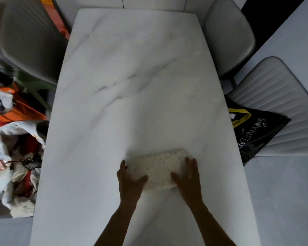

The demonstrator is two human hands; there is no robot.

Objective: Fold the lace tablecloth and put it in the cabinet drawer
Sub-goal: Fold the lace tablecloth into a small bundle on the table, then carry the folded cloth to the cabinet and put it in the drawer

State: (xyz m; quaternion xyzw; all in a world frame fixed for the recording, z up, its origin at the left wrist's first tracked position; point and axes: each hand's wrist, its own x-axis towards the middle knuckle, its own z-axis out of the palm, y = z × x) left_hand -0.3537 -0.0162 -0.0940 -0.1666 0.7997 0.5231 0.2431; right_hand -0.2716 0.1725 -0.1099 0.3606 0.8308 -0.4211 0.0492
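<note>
**Folded lace cloth on the white desk**

A long white marble desk (142, 77) with thin grey lines fills the middle of the view. The room is dim. Three padded grey chairs stand around it: one chair (28, 41) at the far left, one chair (229, 36) at the far right, and a ribbed chair (277, 107) nearer on the right. A black bag (256, 132) with a yellow strap and white letters lies beside the ribbed chair. On the left, next to the desk, is a messy pile of clothes and bags (16, 148) in orange, red and white.

The lace tablecloth (158, 167) is folded into a small thick block. It lies on the near part of the desk, close to the person. Its long side runs left to right, a bit tilted, with the right end farther away.

The left hand (130, 180) and the right hand (188, 176) hold its two short ends. Fingers go along the sides and thumbs rest on top.
</note>
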